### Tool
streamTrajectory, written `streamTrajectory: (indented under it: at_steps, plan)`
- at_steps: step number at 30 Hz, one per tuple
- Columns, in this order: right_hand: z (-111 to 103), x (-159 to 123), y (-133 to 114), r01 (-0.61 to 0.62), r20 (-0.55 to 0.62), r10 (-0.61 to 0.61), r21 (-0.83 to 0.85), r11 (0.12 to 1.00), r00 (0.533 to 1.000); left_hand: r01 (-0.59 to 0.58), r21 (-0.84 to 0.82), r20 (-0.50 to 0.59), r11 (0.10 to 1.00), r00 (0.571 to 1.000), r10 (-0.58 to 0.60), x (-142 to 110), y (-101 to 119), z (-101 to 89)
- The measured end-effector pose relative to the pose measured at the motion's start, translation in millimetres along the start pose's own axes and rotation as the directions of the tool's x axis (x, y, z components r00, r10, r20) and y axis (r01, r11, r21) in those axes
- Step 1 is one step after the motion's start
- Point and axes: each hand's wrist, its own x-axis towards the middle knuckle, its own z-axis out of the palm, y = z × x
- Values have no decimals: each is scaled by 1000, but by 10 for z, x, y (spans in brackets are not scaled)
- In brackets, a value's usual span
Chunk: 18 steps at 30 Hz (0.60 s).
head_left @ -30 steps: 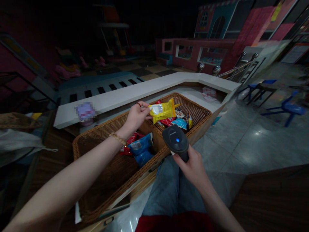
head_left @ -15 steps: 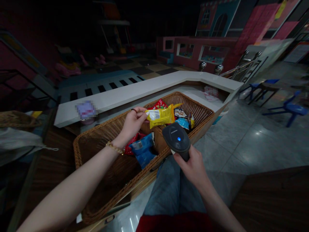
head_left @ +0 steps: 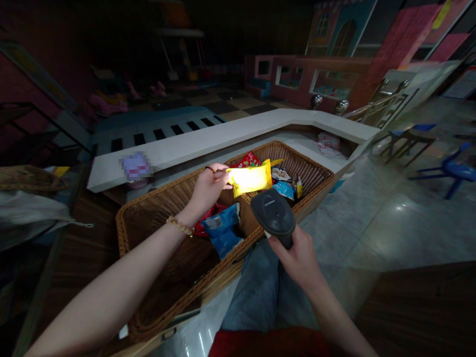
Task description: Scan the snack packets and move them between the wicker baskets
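My left hand [head_left: 208,188] pinches a yellow snack packet [head_left: 248,177] by its end, holding it above a woven wicker basket [head_left: 167,206]. A bright glow lights the packet. My right hand [head_left: 297,259] grips a black handheld barcode scanner [head_left: 274,213], whose head points up and to the left, close to the packet. In the basket lie a blue packet [head_left: 223,230], a red packet [head_left: 249,160], and several small foil packets [head_left: 283,183]. The scanner hides part of the basket's near rim.
A white counter [head_left: 208,140] curves around the far side of the basket, with white paper packets [head_left: 327,144] behind it. My jeans-clad legs [head_left: 267,292] lie below the basket. Blue plastic chairs [head_left: 451,171] stand on the tiled floor at right.
The yellow packet has levelled out and now glows brightly. The scanner's blue light no longer shows. The view has shifted slightly, and the scanner has tilted a little toward the packet.
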Motion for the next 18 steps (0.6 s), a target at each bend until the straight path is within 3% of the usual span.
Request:
streamTrajectory:
  at_steps: [13,18]
  plan:
    - [-17,-17,5,16,2,-16,-21,1000,1000,8,-52,41,999,999,-6,-5,-17,-6]
    - [-7,-9,-13,18,11,-17,-16,1000,1000,-96,22,75,995,993,94,-31,15,5]
